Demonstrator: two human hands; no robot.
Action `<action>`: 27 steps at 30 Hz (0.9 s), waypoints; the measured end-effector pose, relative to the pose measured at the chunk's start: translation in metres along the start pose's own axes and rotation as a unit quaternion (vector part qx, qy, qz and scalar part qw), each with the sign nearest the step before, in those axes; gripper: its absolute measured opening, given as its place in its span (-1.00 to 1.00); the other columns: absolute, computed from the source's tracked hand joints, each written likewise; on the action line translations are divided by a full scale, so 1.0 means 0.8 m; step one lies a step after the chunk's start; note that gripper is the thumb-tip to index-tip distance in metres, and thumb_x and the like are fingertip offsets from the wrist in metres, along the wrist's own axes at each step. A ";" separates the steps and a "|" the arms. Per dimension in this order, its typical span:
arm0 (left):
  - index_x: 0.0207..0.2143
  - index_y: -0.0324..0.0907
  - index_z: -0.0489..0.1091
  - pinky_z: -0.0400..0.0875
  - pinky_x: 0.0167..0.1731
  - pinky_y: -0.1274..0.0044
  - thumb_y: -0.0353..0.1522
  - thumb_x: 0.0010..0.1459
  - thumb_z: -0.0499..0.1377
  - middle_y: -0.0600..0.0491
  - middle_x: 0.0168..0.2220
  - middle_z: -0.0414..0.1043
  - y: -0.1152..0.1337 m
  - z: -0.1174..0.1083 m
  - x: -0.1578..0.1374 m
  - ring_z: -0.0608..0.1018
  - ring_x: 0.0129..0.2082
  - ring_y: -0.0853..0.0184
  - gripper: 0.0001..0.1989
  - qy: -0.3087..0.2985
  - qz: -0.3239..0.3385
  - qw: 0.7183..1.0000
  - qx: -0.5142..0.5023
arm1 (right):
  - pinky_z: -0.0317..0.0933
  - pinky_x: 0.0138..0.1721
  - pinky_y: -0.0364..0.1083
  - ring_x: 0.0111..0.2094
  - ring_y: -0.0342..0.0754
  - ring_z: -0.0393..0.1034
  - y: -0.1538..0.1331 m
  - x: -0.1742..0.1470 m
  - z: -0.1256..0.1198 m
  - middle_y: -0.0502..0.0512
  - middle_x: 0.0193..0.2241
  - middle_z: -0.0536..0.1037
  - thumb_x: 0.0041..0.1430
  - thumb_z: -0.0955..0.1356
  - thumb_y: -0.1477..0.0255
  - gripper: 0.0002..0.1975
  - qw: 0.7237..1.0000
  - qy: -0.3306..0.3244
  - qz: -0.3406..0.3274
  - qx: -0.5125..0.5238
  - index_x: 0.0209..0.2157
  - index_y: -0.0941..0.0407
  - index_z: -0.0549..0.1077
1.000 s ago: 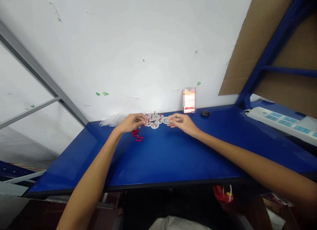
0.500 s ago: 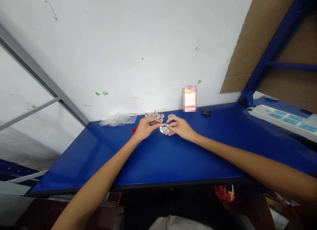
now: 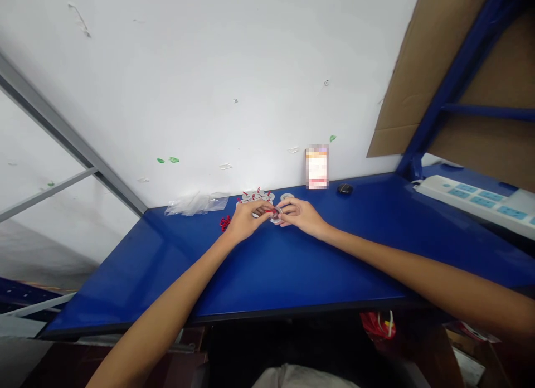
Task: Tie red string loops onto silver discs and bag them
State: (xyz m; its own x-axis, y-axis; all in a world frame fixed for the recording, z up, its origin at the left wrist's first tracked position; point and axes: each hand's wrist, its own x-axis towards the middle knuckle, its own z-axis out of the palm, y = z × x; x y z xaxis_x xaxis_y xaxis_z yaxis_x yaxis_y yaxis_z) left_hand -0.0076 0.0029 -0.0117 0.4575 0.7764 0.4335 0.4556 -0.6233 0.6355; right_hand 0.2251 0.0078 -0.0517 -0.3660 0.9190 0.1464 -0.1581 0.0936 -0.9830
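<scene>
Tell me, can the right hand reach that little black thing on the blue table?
Probably yes: the black thing lies to the right of the right hand, with nothing visible between, though that hand holds a silver disc.

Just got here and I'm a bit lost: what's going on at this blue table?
A person works with both bare hands. The right hand holds a round silver disc, and the left hand appears to pinch a red cord at it. Just behind are several discs with red loops and a single disc. More red cords and clear plastic bags lie to the left on the blue table.
</scene>
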 end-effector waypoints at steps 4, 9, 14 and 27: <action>-0.07 -0.08 0.67 0.60 -0.10 0.46 -0.27 0.41 0.28 0.01 -0.09 0.72 -0.006 0.001 0.001 0.72 -0.19 0.26 -0.82 0.010 0.047 0.997 0.060 | 0.69 -0.09 0.10 -0.21 0.18 0.75 0.002 0.001 -0.001 0.17 -0.23 0.74 0.04 0.68 0.19 -0.48 1.000 0.004 0.006 0.008 -0.06 0.12 0.56; -0.09 -0.08 0.66 0.56 -0.19 0.49 -0.30 0.41 0.28 0.02 -0.15 0.69 -0.017 0.004 0.000 0.68 -0.27 0.30 -0.86 0.014 0.086 0.990 0.113 | 0.70 -0.10 0.10 -0.21 0.17 0.75 0.002 0.002 -0.002 0.16 -0.22 0.74 0.03 0.68 0.18 -0.48 1.000 0.003 -0.008 0.004 -0.06 0.11 0.58; -0.08 -0.10 0.63 0.52 -0.21 0.48 -0.32 0.42 0.26 0.00 -0.18 0.65 -0.018 0.008 -0.001 0.64 -0.29 0.30 -0.86 0.019 0.098 0.984 0.150 | 0.70 -0.13 0.09 -0.22 0.15 0.75 0.002 0.002 -0.002 0.15 -0.22 0.74 0.02 0.68 0.15 -0.49 1.000 0.004 -0.016 -0.007 -0.09 0.10 0.60; -0.21 -0.15 0.56 0.46 -0.29 0.53 -0.43 0.31 0.29 0.07 -0.30 0.57 -0.010 0.016 -0.005 0.57 -0.40 0.38 -0.96 0.038 0.090 0.983 0.158 | 0.69 -0.07 0.10 -0.19 0.12 0.75 0.000 -0.003 -0.001 0.17 -0.12 0.72 0.17 0.61 0.20 -0.59 0.999 -0.011 -0.039 -0.025 -0.02 0.09 0.68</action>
State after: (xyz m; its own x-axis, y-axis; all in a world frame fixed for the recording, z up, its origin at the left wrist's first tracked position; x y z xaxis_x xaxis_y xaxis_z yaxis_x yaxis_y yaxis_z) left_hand -0.0034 0.0036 -0.0262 0.4996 0.6477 0.5753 0.5917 -0.7401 0.3194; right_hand 0.2265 0.0059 -0.0517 -0.3740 0.8997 0.2252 -0.1419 0.1844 -0.9725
